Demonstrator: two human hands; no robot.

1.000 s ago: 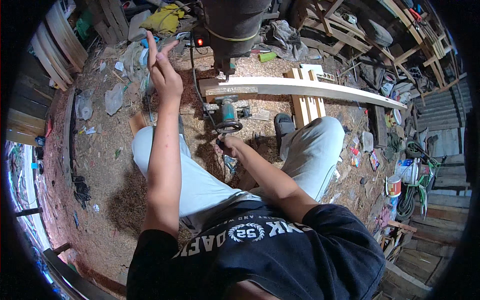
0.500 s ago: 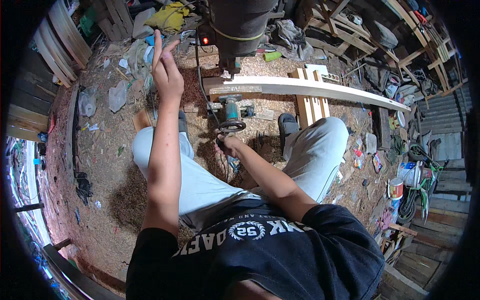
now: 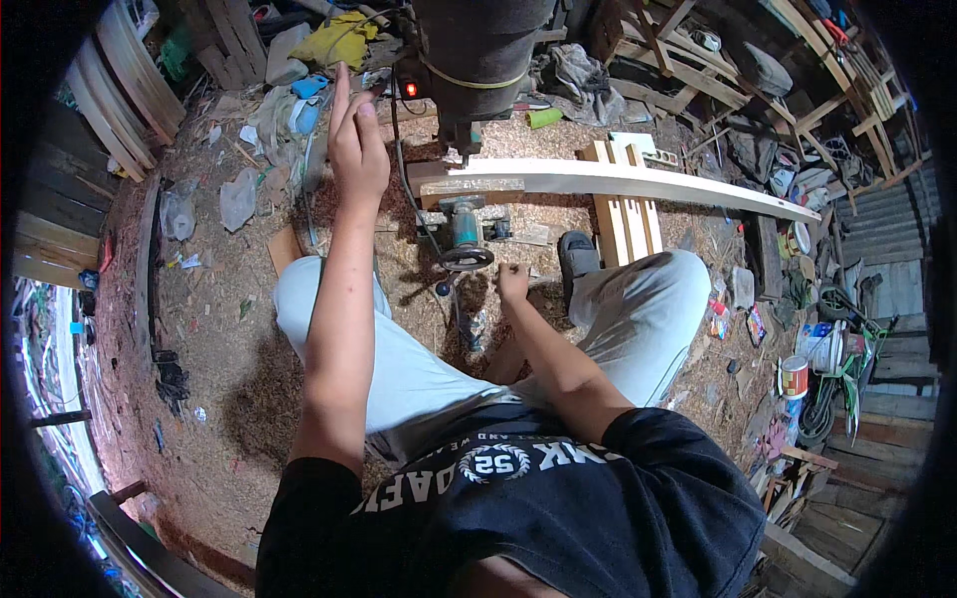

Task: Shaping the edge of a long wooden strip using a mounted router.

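Note:
A machine with a dark cylindrical motor point(image 3: 474, 60) stands before me, its tool head above a long pale timber beam point(image 3: 648, 181). Beneath the beam is a teal vise point(image 3: 464, 224) with a black handwheel point(image 3: 467, 259). My left hand point(image 3: 359, 149) is raised left of the motor, open, fingers stretched upward beside a dark lever end point(image 3: 375, 84); whether it touches the lever is unclear. My right hand point(image 3: 513, 283) is curled closed, right of the handwheel; anything inside it is hidden. A black ball knob point(image 3: 443, 289) shows below the handwheel, apart from that hand.
Slotted pale timbers point(image 3: 623, 214) lie crosswise under the beam. A cable point(image 3: 399, 169) hangs by a switch with a red light point(image 3: 411, 90). Wood shavings and litter cover the floor. Curved boards point(image 3: 115, 100) lean at left; a bicycle point(image 3: 832, 369) stands at right.
My right hand has left the black knob and moved right, fingers curled. My left hand has shifted slightly right and down. My knees have shifted a little right.

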